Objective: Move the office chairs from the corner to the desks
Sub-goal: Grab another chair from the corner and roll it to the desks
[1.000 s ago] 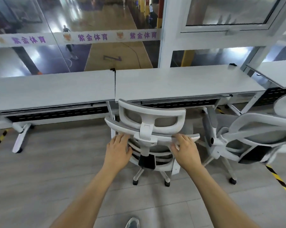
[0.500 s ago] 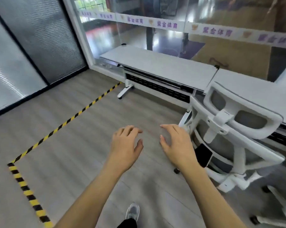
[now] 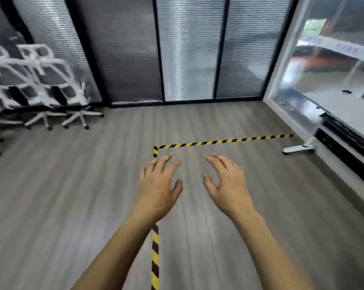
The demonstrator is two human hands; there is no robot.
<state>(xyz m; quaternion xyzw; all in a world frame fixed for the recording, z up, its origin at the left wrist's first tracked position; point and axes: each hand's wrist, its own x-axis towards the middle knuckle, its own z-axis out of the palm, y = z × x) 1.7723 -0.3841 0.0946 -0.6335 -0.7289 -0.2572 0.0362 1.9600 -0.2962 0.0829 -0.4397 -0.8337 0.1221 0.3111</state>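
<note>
Several white-framed office chairs with grey mesh backs stand packed together in the far left corner, against the frosted glass wall. A white desk runs along the right edge, its white foot on the floor. My left hand and my right hand hover side by side over bare floor in the middle, palms down, fingers spread, holding nothing. Both hands are far from the chairs and the desk.
Yellow-and-black tape marks a corner on the grey wood floor, one leg running right toward the desk, the other running toward me. Frosted glass panels with black frames close the far side. A window wall stands at the right.
One second ago both hands held the back of a chair at the desks. They let go, and my view has swung left to the corner where the other chairs stand.
</note>
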